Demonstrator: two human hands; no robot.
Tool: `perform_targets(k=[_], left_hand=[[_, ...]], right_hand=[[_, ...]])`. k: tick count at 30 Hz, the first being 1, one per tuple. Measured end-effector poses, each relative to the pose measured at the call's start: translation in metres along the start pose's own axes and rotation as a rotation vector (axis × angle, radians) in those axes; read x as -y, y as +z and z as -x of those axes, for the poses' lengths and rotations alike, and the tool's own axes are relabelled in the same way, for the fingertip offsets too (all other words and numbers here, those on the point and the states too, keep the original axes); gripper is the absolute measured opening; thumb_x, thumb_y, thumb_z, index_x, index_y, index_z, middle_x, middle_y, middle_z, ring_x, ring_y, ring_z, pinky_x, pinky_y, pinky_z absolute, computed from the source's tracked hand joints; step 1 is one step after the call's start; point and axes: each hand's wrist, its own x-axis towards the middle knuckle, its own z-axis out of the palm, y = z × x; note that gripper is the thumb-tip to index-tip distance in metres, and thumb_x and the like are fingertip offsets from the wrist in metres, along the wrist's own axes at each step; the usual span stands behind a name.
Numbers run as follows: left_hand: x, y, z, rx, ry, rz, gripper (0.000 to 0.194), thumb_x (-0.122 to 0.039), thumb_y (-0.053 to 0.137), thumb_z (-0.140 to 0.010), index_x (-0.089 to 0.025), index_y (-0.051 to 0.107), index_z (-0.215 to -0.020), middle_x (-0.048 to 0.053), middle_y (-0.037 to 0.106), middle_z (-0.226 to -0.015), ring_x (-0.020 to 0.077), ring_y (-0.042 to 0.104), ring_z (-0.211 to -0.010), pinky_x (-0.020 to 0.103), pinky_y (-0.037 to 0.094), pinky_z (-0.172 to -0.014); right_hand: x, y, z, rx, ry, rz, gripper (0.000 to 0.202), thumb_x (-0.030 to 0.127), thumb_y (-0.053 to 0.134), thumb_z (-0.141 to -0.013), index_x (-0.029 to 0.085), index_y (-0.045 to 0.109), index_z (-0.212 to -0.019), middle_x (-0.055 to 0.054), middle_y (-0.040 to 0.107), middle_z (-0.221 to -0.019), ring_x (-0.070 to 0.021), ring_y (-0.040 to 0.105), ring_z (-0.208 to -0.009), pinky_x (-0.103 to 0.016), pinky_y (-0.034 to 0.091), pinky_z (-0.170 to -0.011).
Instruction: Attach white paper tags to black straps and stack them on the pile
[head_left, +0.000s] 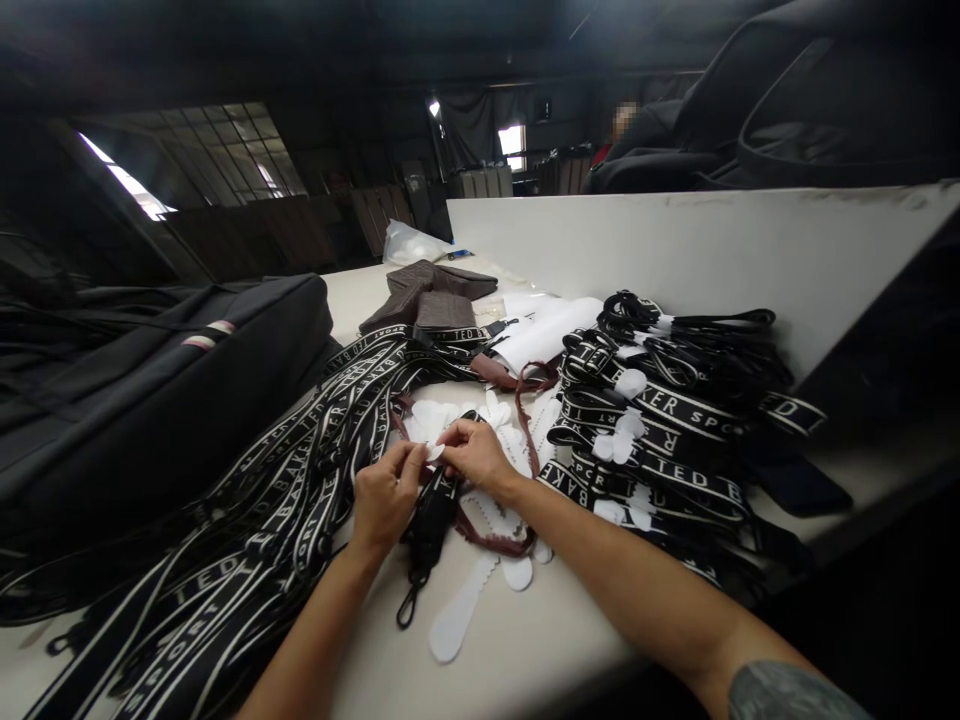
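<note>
Above the table's middle, my left hand (386,495) and my right hand (480,458) meet, fingers pinched on a small white tab (435,453). It looks like the rounded end of one of the white toothed strips around it. Just beneath my hands lies a folded black strap (431,520), its looped clip (407,605) pointing towards me. How the tab sits around the strap is hidden by my fingers. Several loose white toothed strips (457,615) are scattered below and behind my hands. Brown-red scrap strips (529,410) lie among them.
Long black lettered straps (322,465) spread along the left side, beside a large black bag (247,370). Bundled straps with white bands (675,460) are heaped at right. Brown quilted pieces (442,290) lie behind, and a white panel (660,240) stands along the back right.
</note>
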Motion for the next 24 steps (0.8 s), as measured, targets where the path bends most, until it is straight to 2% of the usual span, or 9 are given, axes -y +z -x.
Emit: perform_targets(k=[3, 5, 7, 10, 12, 15, 17, 20, 24], left_hand=[[0.001, -0.002, -0.005, 0.078, -0.135, 0.153, 0.036, -0.048, 0.061, -0.087, -0.016, 0.069, -0.098, 0.004, 0.073, -0.078, 0.0179, 0.069, -0.067, 0.025, 0.053, -0.064], [0.0, -0.004, -0.008, 0.129, -0.188, 0.226, 0.035, -0.049, 0.066, -0.08, -0.015, 0.072, -0.089, 0.005, 0.073, -0.078, 0.019, 0.068, -0.07, 0.025, 0.053, -0.065], [-0.002, -0.006, -0.009, 0.12, -0.201, 0.236, 0.033, -0.047, 0.066, -0.078, -0.014, 0.071, -0.078, 0.005, 0.071, -0.072, 0.0184, 0.066, -0.065, 0.026, 0.052, -0.062], [-0.005, -0.006, -0.007, 0.017, -0.218, 0.209, 0.031, -0.045, 0.063, -0.079, -0.015, 0.068, -0.075, 0.003, 0.067, -0.066, 0.0165, 0.062, -0.058, 0.025, 0.05, -0.059], [-0.008, -0.005, -0.005, -0.069, -0.22, 0.168, 0.03, -0.045, 0.061, -0.082, -0.016, 0.067, -0.077, 0.002, 0.066, -0.066, 0.016, 0.062, -0.058, 0.025, 0.048, -0.059], [-0.014, 0.0, 0.001, -0.152, -0.197, 0.108, 0.028, -0.044, 0.059, -0.085, -0.017, 0.067, -0.082, 0.002, 0.067, -0.069, 0.0164, 0.063, -0.06, 0.026, 0.047, -0.063], [-0.019, 0.003, 0.004, -0.176, -0.168, 0.082, 0.026, -0.042, 0.058, -0.087, -0.018, 0.067, -0.083, 0.002, 0.069, -0.072, 0.0169, 0.063, -0.063, 0.027, 0.047, -0.066], [-0.026, 0.0, 0.006, -0.224, -0.103, 0.028, 0.025, -0.041, 0.057, -0.089, -0.018, 0.067, -0.083, 0.002, 0.069, -0.072, 0.0168, 0.063, -0.063, 0.027, 0.046, -0.065], [-0.024, -0.022, -0.002, -0.458, -0.088, -0.074, 0.025, -0.04, 0.059, -0.089, -0.018, 0.066, -0.083, 0.002, 0.068, -0.073, 0.0163, 0.063, -0.063, 0.027, 0.046, -0.064]], right_hand=[[0.0, -0.001, 0.002, 0.011, -0.04, 0.062, 0.009, 0.007, 0.065, -0.072, 0.015, 0.061, -0.074, 0.003, 0.06, -0.06, -0.0106, 0.057, -0.046, -0.019, 0.041, -0.045], [-0.001, -0.001, 0.005, 0.02, -0.058, 0.098, 0.008, 0.01, 0.066, -0.072, 0.016, 0.061, -0.076, 0.003, 0.06, -0.062, -0.0117, 0.058, -0.048, -0.02, 0.042, -0.046], [0.001, 0.0, 0.008, 0.018, -0.098, 0.153, 0.01, 0.012, 0.067, -0.072, 0.017, 0.061, -0.079, 0.003, 0.061, -0.067, -0.0117, 0.058, -0.052, -0.021, 0.042, -0.05], [0.008, 0.003, 0.014, -0.099, -0.295, 0.363, 0.012, 0.009, 0.065, -0.073, 0.017, 0.062, -0.081, 0.0, 0.063, -0.08, -0.0113, 0.057, -0.064, -0.022, 0.043, -0.062], [0.014, 0.005, 0.018, -0.182, -0.365, 0.485, 0.007, 0.016, 0.066, -0.077, 0.017, 0.061, -0.072, -0.001, 0.062, -0.077, -0.0121, 0.054, -0.067, -0.024, 0.042, -0.067], [0.021, 0.009, 0.024, -0.134, -0.226, 0.452, 0.037, 0.042, 0.066, -0.085, 0.017, 0.057, -0.06, 0.0, 0.056, -0.06, -0.0123, 0.049, -0.059, -0.025, 0.036, -0.06], [0.022, 0.011, 0.025, -0.047, -0.151, 0.328, 0.043, 0.051, 0.062, -0.086, 0.017, 0.056, -0.06, 0.001, 0.053, -0.055, -0.0117, 0.047, -0.054, -0.024, 0.034, -0.055], [0.019, 0.012, 0.025, 0.001, -0.177, 0.172, 0.039, 0.049, 0.06, -0.087, 0.017, 0.056, -0.065, 0.002, 0.053, -0.057, -0.011, 0.046, -0.053, -0.023, 0.034, -0.054], [0.015, 0.01, 0.021, -0.116, -0.234, 0.226, 0.034, 0.04, 0.062, -0.085, 0.016, 0.056, -0.061, 0.002, 0.052, -0.056, -0.0106, 0.045, -0.058, -0.023, 0.036, -0.058]])
